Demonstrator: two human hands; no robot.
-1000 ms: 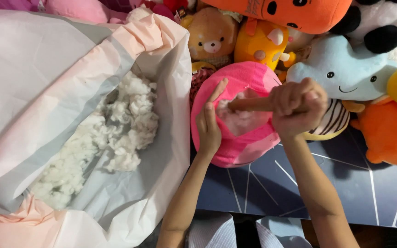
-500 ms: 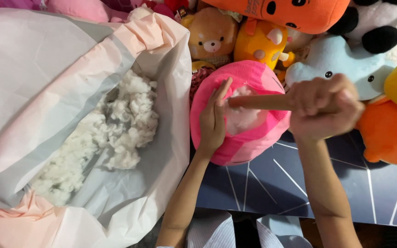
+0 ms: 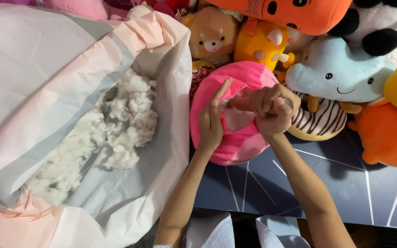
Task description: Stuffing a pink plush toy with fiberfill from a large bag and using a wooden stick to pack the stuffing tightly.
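A round pink plush toy (image 3: pixel 235 147) lies on the dark patterned mat, its opening showing white stuffing. My left hand (image 3: pixel 211 120) rests flat on the toy's left side, fingers straight and pointing up beside the opening. My right hand (image 3: pixel 272 109) is closed in a fist around a brown wooden stick (image 3: pixel 240 104), whose tip goes into the toy's opening. Part of the stick is hidden inside my fist and inside the toy.
A large white and pale pink plastic bag (image 3: pixel 37 78) at left holds loose white stuffing (image 3: pixel 116 124). Behind the toy are a bear plush (image 3: pixel 213 34), a yellow plush (image 3: pixel 263 43), a light blue plush (image 3: pixel 341 73), a striped doughnut plush (image 3: pixel 320 121) and orange plushes (image 3: pixel 389 135).
My right hand has moved left toward the toy, pushing the stick further into the opening. My left hand stays on the toy.
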